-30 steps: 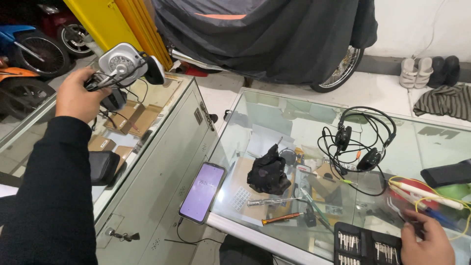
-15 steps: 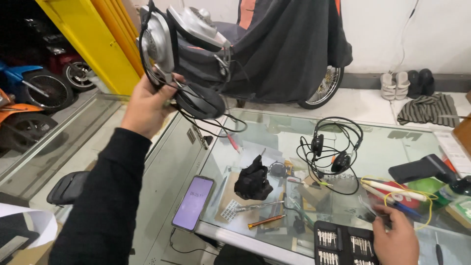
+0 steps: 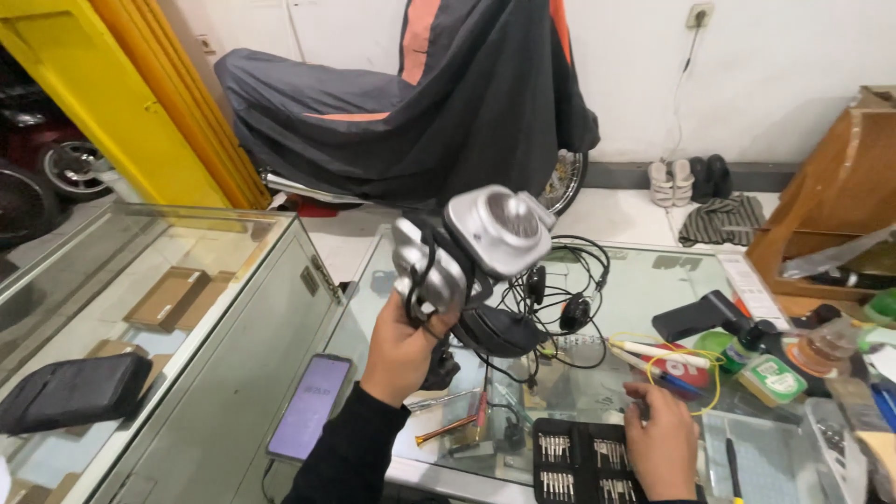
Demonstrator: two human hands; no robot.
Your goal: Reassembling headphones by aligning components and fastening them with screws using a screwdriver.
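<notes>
Biggest thing behind the grip was a motorbike under a dark cover (image 3: 420, 103), parked well past the glass counter (image 3: 644, 280). Left hand (image 3: 403, 347) was clenched around a bulky silver headset (image 3: 471, 247), held up in the air over the counter with its black ear pad and cables hanging just below the fist. Beyond the held headset, a second black headset (image 3: 560, 289) lay flat on the glass. Down and to the left of the grip sat a phone (image 3: 311, 405) with its screen lit. Right hand (image 3: 665, 448) was resting loose and flat on the glass, holding nothing, touching the edge of a black screwdriver bit case (image 3: 583, 459). An orange-handled screwdriver (image 3: 448, 428) lay under the raised fist.
</notes>
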